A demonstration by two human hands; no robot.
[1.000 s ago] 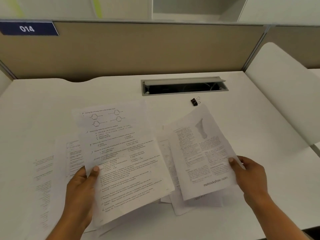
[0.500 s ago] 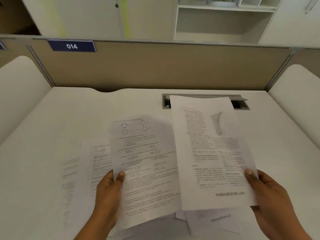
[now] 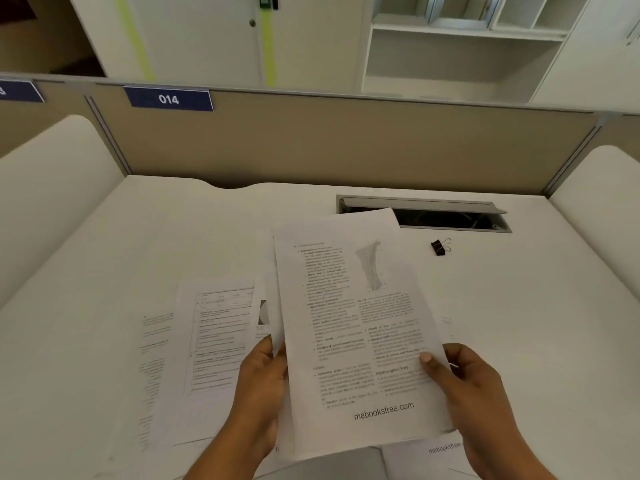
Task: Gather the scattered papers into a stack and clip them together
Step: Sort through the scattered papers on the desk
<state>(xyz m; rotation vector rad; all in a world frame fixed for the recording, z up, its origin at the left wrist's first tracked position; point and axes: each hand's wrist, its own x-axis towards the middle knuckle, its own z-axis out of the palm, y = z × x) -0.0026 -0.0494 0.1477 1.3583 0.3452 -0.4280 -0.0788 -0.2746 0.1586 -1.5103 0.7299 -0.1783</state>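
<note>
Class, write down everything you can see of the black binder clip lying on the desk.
The binder clip is small, with a black body that looks like metal and thin silvery wire handles sticking out to the right. It lies on the white desk, just in front of the grey cable slot and right of the papers, apart from them. It clips nothing; only the desk touches it.

Beyond the right hand point(image 3: 476, 398) I see a white desk point(image 3: 138, 254), its grey cable tray point(image 3: 433, 205) open, a tan partition point(image 3: 346, 143) labelled 014, white shelving point(image 3: 450, 64) behind.
</note>
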